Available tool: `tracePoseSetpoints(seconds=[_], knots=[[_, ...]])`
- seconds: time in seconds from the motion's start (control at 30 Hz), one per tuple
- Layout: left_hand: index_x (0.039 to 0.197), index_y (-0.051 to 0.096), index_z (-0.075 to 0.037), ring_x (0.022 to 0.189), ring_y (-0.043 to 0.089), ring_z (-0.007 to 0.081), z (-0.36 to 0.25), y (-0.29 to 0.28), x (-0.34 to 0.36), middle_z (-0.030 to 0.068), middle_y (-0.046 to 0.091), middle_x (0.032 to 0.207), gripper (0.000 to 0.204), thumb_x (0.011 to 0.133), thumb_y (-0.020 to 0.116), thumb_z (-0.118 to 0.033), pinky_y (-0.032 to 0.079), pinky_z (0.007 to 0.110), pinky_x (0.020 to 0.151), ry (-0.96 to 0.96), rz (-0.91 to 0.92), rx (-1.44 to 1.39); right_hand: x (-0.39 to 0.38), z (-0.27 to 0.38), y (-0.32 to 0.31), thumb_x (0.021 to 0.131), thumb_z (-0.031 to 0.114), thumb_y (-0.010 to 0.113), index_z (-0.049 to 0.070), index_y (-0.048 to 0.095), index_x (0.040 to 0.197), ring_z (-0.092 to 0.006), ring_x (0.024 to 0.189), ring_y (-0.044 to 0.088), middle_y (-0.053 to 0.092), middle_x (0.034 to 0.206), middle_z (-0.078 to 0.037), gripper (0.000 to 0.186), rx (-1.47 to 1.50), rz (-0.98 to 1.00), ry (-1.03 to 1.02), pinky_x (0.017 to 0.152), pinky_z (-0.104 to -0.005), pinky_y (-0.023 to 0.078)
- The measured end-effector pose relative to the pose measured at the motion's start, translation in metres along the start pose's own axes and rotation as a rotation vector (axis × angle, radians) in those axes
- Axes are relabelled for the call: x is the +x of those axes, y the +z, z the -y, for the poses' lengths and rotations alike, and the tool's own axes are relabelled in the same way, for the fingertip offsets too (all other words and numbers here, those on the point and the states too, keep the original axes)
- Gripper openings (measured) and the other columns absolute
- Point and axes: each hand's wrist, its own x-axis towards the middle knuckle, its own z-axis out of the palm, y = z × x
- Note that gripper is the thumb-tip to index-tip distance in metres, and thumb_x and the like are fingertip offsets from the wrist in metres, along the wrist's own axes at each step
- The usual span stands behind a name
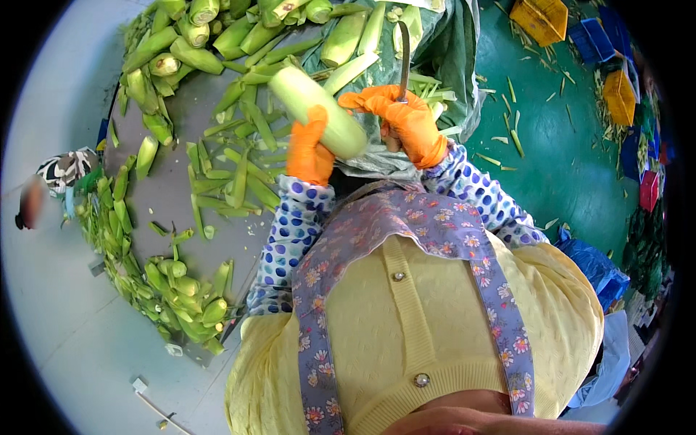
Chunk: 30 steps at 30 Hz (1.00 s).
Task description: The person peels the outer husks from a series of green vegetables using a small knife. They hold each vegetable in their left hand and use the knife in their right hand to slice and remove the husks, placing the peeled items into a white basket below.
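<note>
An ear of corn (308, 98) in a smooth, pale green husk lies slanted in front of me, its rounded end toward my body. My left hand (312, 148), in an orange glove, is closed around its lower part and slightly blurred. Just to the right, my right hand (409, 123), gloved in orange too, grips a knife (405, 61) whose thin curved blade points away from me. The knife's handle is mostly hidden in the fist. Beneath and beyond the hands lie loose strips of green husk (243, 174) on the grey table.
Unpeeled ears (196, 54) are heaped at the far left, with another heap (185, 290) at the near left. A green sack (464, 65) hangs beyond my right hand. Yellow crates (540, 20) and blue crates (591, 40) stand on the green floor. Another person's patterned cap (65, 170) shows at left.
</note>
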Motion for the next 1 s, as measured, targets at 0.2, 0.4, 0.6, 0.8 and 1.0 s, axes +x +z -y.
tracePoseSetpoints(seconds=[0.2,0.4,0.6,0.8,1.0], knots=[[0.138,0.049,0.001,0.113,0.064,0.0267,-0.021,0.002,0.002,0.0116,0.062,0.122,0.056,0.092,0.073,-0.019,0.052,0.041,0.097,-0.059,0.157,0.262,0.014,0.024,0.022,0.090,0.027,0.075,0.005,0.074,0.113,-0.0084,0.080,0.062,0.075,0.100,-0.002,0.032,-0.100,0.004,0.091,0.063,-0.0247,0.044],[0.143,0.046,0.000,0.113,0.065,0.0304,-0.009,0.010,-0.005,0.0129,0.064,0.122,0.060,0.093,0.071,-0.018,0.053,0.043,0.096,-0.083,0.190,0.146,0.025,-0.001,0.012,0.091,0.026,0.071,0.003,0.074,0.109,-0.0115,0.075,0.060,0.072,0.092,-0.002,0.029,-0.050,-0.057,0.119,0.064,-0.0260,0.046],[0.136,0.051,-0.002,0.120,0.061,0.0341,-0.015,-0.042,0.005,0.0168,0.063,0.127,0.048,0.100,0.065,-0.031,0.049,0.053,0.103,-0.048,-0.071,-0.256,0.001,0.031,-0.010,0.098,0.033,0.058,0.001,0.069,0.087,-0.0089,0.062,0.050,0.060,0.073,-0.002,0.035,0.024,0.190,0.193,0.054,-0.0230,0.039],[0.136,0.051,-0.007,0.126,0.055,0.0394,-0.036,-0.080,0.022,0.0147,0.056,0.138,0.045,0.103,0.060,-0.036,0.041,0.066,0.110,0.196,-0.261,-0.357,-0.018,0.011,-0.067,0.096,0.015,0.066,-0.002,0.066,0.116,-0.0138,0.090,0.063,0.073,0.103,-0.009,0.026,-0.202,0.090,-0.068,0.084,-0.0270,0.051],[0.131,0.056,-0.007,0.119,0.059,0.0309,0.001,-0.006,0.008,0.0120,0.062,0.128,0.036,0.101,0.064,-0.026,0.048,0.054,0.106,0.013,-0.205,-0.319,0.002,-0.031,-0.010,0.085,0.008,0.079,0.005,0.054,0.146,-0.0163,0.113,0.062,0.067,0.126,-0.008,0.066,-0.375,0.180,-0.289,0.099,-0.0310,0.049]])
